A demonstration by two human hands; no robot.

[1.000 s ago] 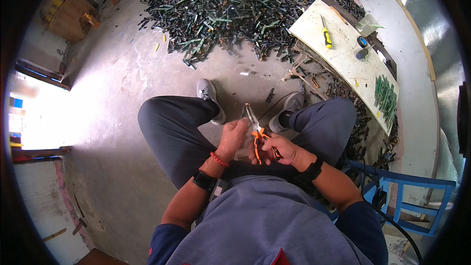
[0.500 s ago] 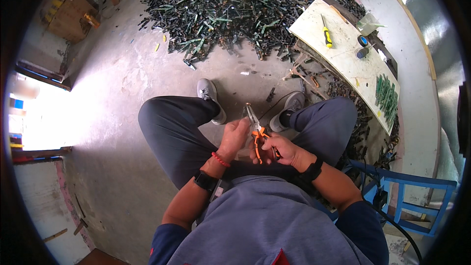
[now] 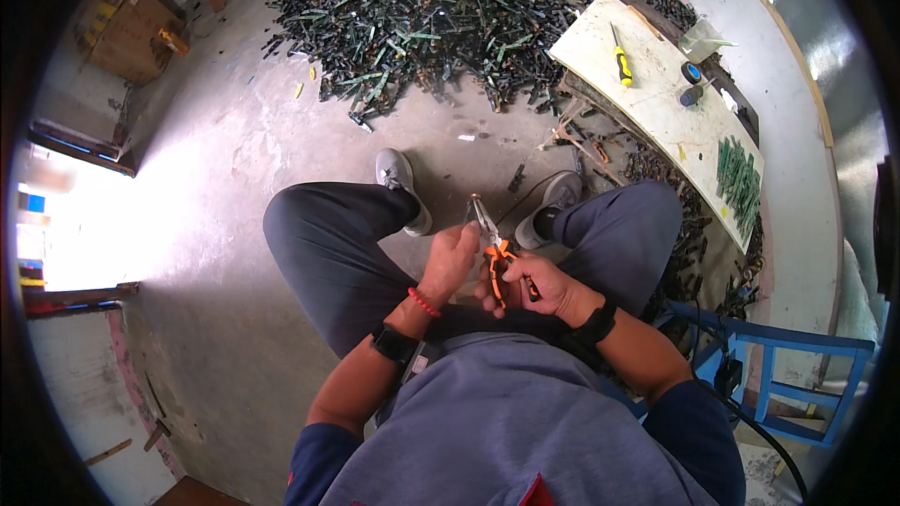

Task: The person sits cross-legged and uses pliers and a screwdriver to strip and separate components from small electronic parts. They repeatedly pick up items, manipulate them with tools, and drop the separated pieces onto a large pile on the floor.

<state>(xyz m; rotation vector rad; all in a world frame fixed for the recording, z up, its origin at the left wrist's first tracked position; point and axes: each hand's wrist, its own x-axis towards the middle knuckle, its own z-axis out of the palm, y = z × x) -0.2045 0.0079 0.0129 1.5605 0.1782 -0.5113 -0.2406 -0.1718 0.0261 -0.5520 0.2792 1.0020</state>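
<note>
In our right hand [image 3: 551, 289] we hold the long-nose pliers [image 3: 496, 250], fingers curled around their orange-and-black handles. The pliers are between our knees, above the concrete floor [image 3: 234, 225], nose pointing away from us, with a small brownish piece [image 3: 475, 196] at the tip. Our left hand [image 3: 450, 260] is just beside the pliers' nose, its fingers drawn in narrow; we cannot tell what they hold. Off to our right, the white-topped desk [image 3: 649, 108] carries a yellow-handled screwdriver [image 3: 622, 67] and a cluster of green strips [image 3: 739, 183]. Beyond our feet, a broad pile of dark strips [image 3: 431, 28] covers the floor.
</note>
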